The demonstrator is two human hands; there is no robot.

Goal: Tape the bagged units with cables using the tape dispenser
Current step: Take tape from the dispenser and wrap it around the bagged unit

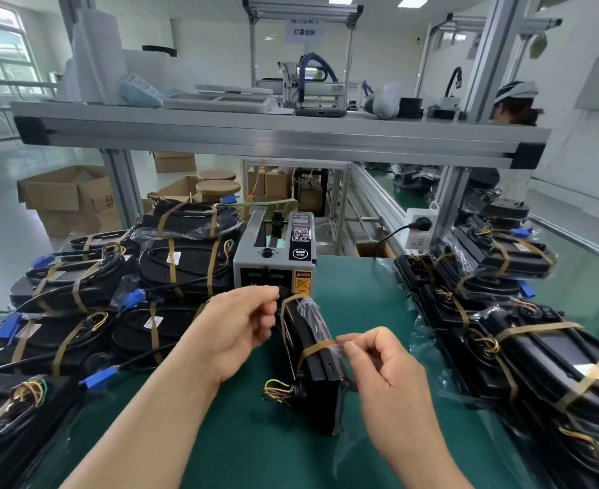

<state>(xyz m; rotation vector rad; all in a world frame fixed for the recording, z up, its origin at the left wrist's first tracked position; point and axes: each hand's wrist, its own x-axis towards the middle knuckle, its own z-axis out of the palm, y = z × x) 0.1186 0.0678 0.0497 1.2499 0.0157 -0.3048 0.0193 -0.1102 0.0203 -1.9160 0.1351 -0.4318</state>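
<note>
The bagged unit [317, 375] stands on its edge at the middle of the green table [248, 442], coloured wires [275, 391] sticking out at its 8 o'clock. A tan tape band [314, 349] crosses it. The right hand [386, 368] pinches the bag's plastic at that band. The left hand [241, 326] is curled at the unit's far end; I cannot tell whether it holds anything. The tape dispenser [273, 255] sits at 12 o'clock. Taped units are piled at 9 o'clock [79, 312] and 3 o'clock [502, 330].
</note>
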